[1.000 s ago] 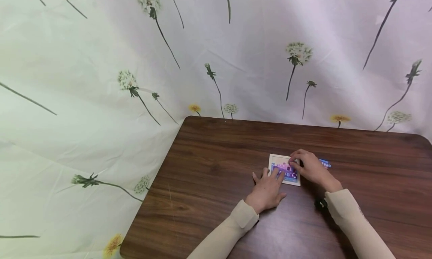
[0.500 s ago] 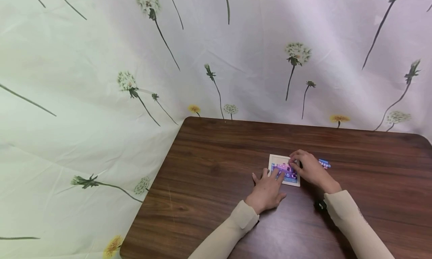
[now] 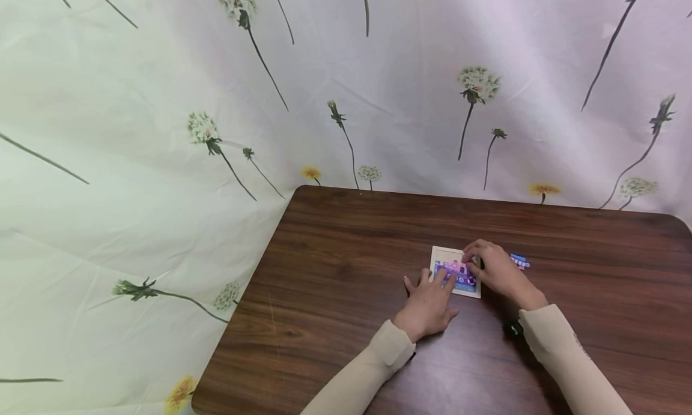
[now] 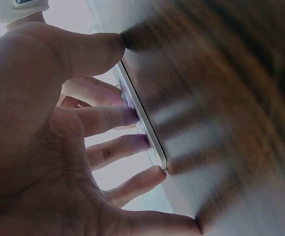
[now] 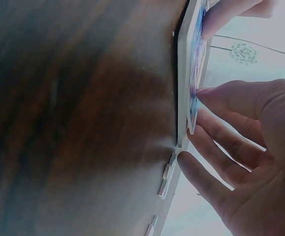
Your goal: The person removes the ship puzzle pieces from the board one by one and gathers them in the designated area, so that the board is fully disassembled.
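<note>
Two hands meet over a small square white-framed puzzle board with a purple and blue picture (image 3: 456, 271), which lies flat on the desk. The left hand (image 3: 427, 304) rests with fingers spread and fairly straight, their tips pressing on the board's near left part; the left wrist view shows the fingertips (image 4: 132, 115) touching the board's edge (image 4: 145, 129) while the thumb rests on the wood beside it. The right hand (image 3: 494, 268) comes over the board's right edge, fingers relaxed and lightly bent, their tips touching the picture face; it grips nothing that can be made out. Just right of that hand lie a few small blue loose puzzle pieces (image 3: 520, 261), seen edge-on in the right wrist view (image 5: 166, 178) beside the board. Both arms wear cream long sleeves (image 3: 373, 358). The dark brown wood-grain desk (image 3: 346, 295) has rounded corners. Behind and to its left hangs a pale cloth backdrop printed with dandelions (image 3: 162, 133), creased in places.
</note>
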Demonstrator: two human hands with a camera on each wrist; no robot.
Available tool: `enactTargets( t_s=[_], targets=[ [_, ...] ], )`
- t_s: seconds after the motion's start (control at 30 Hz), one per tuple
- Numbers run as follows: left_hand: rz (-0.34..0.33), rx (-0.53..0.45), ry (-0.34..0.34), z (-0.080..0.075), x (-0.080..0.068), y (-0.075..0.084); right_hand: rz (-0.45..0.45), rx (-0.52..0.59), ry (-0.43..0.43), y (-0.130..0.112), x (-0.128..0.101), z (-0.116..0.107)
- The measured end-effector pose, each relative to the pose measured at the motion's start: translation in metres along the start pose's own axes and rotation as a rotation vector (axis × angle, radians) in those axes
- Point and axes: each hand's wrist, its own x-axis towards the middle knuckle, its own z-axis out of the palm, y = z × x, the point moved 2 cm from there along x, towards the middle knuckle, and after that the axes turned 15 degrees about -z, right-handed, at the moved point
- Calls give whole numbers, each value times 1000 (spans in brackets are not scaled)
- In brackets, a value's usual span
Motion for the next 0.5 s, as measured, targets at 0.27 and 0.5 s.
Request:
enactTargets(
  t_s=[0.27,0.5],
  targets=[
    [4,-3,1,-1,-1,0,16,-6,-9,-3,0,-1],
    [11,2,13,0,-1,1,8,-12,-9,-4,-2,-2]
  ],
)
